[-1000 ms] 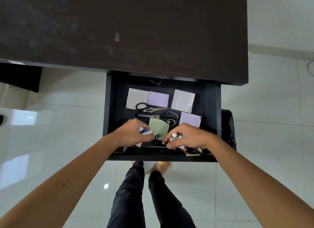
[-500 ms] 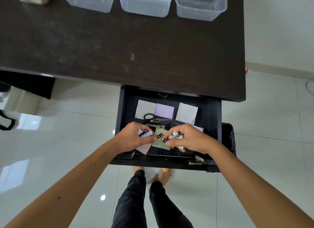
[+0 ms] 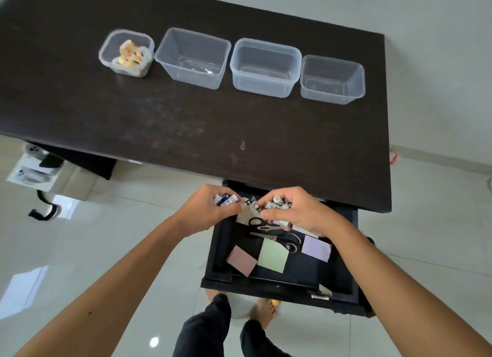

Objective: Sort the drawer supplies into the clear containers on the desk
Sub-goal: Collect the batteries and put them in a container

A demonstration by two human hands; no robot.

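Observation:
My left hand (image 3: 207,210) is shut on a few small white and blue batteries (image 3: 225,199). My right hand (image 3: 295,212) grips several more batteries (image 3: 275,203). Both hands hover above the back of the open black drawer (image 3: 266,288), close together. In the drawer lie two pairs of scissors (image 3: 277,235) and pink (image 3: 241,260), green (image 3: 273,255) and purple (image 3: 316,248) sticky-note pads. On the dark desk (image 3: 186,122) stands a row of clear containers: a small one (image 3: 127,53) holding yellowish items, then three empty ones (image 3: 193,58), (image 3: 265,67), (image 3: 332,79).
The desk's front edge lies just beyond my hands. White boxes (image 3: 32,170) and a black strap (image 3: 42,210) lie on the glossy floor at left. My legs and bare feet (image 3: 266,311) stand below the drawer front.
Both hands have lifted out of the drawer with the batteries, toward the desk edge. The view has tilted up, bringing the whole row of containers into sight.

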